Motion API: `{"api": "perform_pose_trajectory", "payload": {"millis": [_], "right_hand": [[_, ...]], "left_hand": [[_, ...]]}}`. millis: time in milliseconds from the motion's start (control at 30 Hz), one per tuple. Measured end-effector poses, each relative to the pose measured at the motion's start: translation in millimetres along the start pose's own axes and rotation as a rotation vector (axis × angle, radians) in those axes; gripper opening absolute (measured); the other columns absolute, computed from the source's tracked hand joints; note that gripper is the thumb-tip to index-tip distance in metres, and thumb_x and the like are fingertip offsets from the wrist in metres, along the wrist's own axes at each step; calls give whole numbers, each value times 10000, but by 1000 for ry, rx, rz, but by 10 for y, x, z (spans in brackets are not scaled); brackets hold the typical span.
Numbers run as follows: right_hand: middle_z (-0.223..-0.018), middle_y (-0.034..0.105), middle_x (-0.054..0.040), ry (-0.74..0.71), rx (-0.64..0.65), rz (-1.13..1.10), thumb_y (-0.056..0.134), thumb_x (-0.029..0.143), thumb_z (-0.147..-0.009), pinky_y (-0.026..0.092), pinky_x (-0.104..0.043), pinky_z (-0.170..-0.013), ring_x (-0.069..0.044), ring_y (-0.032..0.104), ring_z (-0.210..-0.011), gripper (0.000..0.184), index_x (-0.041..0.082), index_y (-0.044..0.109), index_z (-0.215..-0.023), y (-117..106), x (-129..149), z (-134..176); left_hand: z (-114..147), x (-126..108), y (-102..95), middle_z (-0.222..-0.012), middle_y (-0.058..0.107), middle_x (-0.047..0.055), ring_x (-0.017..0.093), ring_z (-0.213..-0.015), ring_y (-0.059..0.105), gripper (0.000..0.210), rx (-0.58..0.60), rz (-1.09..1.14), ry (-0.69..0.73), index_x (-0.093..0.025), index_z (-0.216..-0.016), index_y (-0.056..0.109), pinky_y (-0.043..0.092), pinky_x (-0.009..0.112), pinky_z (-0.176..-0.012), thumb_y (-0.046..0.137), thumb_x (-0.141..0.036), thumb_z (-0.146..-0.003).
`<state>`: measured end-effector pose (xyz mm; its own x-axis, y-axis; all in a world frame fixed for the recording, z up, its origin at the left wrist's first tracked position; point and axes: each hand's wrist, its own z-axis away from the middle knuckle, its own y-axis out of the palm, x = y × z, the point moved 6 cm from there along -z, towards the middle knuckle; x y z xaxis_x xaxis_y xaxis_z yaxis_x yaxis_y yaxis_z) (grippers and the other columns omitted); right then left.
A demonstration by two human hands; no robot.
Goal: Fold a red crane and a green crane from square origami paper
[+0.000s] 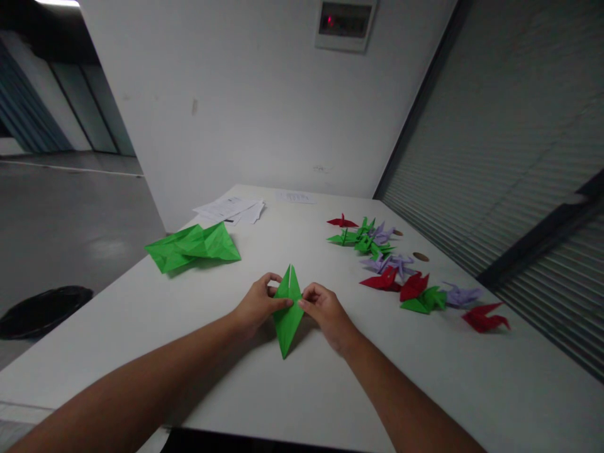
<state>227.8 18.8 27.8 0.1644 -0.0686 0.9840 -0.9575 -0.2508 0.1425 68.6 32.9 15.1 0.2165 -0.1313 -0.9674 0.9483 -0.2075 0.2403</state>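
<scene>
Nearest to us, both forearms reach in over the white table (472, 390); between them lies the green folded paper (288, 311), a long diamond with a split upper tip, which we take as our landmark; our left hand (257, 304) closes on its left edge at mid-height, thumb and fingers pinched together on the paper; our right hand (324, 308) meets it from the right edge, fingertips likewise pressed together on the fold, so that the two hands almost touch across the middle; the lower point of the paper rests on the table toward us, the split tip points away; we judge the piece very light, thin and easily creased or torn, with little stiffness except along its layered folds; it is best held at the thick central layers near the edges, not at the slender tips; to the right of the landmark, well apart from it, a scatter of finished paper cranes (415, 286) in red, green and lilac runs away along the table; to the left and farther off lies a pile of crumpled green sheets (193, 246); beyond that, white printed papers (231, 209) near the far edge; behind all stands a pale wall (245, 94); a dark bin (42, 309) sits on the floor far left
</scene>
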Motion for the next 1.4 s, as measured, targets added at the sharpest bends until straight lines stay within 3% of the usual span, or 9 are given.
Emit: {"api": "perform_pose_trajectory", "payload": {"millis": [133,400,933,1200,1400], "right_hand": [[-785,624,17,35,47,-128,810,321,-737,513,-307,-731,-157,594,-727,222,209,626,-792,35,56,44],[-855,644,11,-12,99,-86,865,353,-722,499,-308,-782,-163,622,-807,316,222,609,-852,28,46,46],[-797,590,59,22,65,-38,907,351,-669,449,-248,-657,-122,582,-696,496,234,473,-880,37,-82,7],[-859,681,11,45,49,15,875,336,-695,497,-281,-714,-165,653,-784,405,214,558,-915,21,-126,-13],[-808,697,-2,36,1,10,875,323,-684,487,-279,-713,-164,642,-759,318,184,635,-839,-7,-85,-16]], "left_hand": [[-3,-30,-12,-688,718,-16,184,-582,687,675,-31,32,-3,-218,-1023,485,526,262,-561,946,-288,-535],[-22,-18,-42,-728,740,7,182,-596,696,623,-26,68,19,-214,-1010,484,517,252,-561,933,-263,-581],[-6,-10,23,-695,733,10,161,-549,664,592,16,-12,9,-185,-955,521,499,243,-540,942,-283,-551],[36,14,69,-716,714,7,132,-578,647,504,80,58,-44,-167,-955,566,488,228,-567,913,-331,-629],[65,1,131,-807,731,33,174,-687,688,596,114,-71,-26,-161,-1050,577,552,279,-642,924,-178,-565]]}}
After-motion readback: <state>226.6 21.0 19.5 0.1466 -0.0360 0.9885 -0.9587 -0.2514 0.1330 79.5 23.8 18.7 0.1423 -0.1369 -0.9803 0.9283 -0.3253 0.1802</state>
